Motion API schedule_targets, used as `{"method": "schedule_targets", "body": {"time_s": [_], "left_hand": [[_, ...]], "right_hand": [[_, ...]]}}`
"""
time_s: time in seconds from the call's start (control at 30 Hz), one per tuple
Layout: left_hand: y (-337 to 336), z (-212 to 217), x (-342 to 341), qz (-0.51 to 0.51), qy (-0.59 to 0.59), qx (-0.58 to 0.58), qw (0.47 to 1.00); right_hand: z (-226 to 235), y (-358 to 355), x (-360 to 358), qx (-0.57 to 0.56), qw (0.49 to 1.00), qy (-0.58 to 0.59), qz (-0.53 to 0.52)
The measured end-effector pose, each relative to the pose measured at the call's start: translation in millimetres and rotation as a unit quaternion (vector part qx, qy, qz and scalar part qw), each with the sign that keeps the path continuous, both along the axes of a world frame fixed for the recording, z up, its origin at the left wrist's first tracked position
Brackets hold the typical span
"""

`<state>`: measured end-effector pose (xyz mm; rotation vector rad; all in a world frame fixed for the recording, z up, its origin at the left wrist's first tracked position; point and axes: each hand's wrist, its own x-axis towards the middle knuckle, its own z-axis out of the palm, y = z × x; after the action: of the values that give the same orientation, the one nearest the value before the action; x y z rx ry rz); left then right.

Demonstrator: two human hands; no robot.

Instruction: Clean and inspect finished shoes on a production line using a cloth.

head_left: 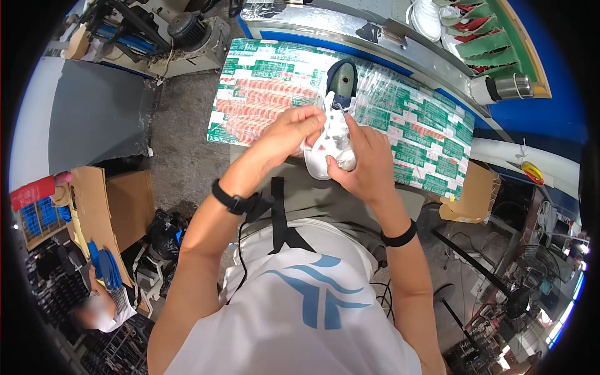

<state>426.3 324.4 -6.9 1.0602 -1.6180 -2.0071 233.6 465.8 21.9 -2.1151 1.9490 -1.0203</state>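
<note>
Cardboard boxes (119,206) are seen at far left, a motor unit (194,34) further up. Left hand (284,134): fingers pinched together on the laces at the white sneaker's (328,147) upper. The sneaker is held over the edge of the green-and-red printed sheet (425,125), in front of the torso. Right hand (369,162): fingers wrapped around its toe end. Long axis runs near-vertical in frame, toe toward the person, heel opening away. Judged light, soft upper, stiff sole; best gripped by the sole sides. More shoes (431,19) are racked upper right.
</note>
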Motion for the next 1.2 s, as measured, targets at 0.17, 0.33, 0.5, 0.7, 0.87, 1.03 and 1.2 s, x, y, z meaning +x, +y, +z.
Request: {"method": "schedule_targets", "body": {"time_s": [0.17,0.33,0.5,0.7,0.87,1.03,1.2], "left_hand": [[28.7,43.9,15.5,-0.235,-0.08,-0.249,0.936],[-9.5,66.0,25.7,-0.422,-0.328,-0.328,0.779],[-69.9,28.1,-5.9,-0.106,-0.178,-0.212,0.955],[-103.7,11.9,-52.5,-0.154,-0.102,-0.399,0.898],[-102.7,28.7,-55.0,-0.222,-0.093,-0.298,0.924],[-102.7,17.7,-53.1,-0.193,-0.077,-0.307,0.929],[-105.8,16.7,-53.2,-0.219,-0.068,-0.278,0.933]], "right_hand": [[14.7,-6.7,-7.7,0.042,0.993,0.045,0.098],[2.8,3.2,2.6,0.05,0.994,0.055,0.076],[2.7,-14.9,5.2,0.008,0.996,0.087,0.022],[0.9,-16.1,26.3,0.074,0.985,0.153,-0.004],[21.8,-25.0,20.6,0.103,0.988,-0.116,-0.008],[19.0,-5.9,86.4,0.23,0.934,-0.229,0.15],[21.1,36.6,75.7,0.195,0.967,-0.152,0.064]]}}
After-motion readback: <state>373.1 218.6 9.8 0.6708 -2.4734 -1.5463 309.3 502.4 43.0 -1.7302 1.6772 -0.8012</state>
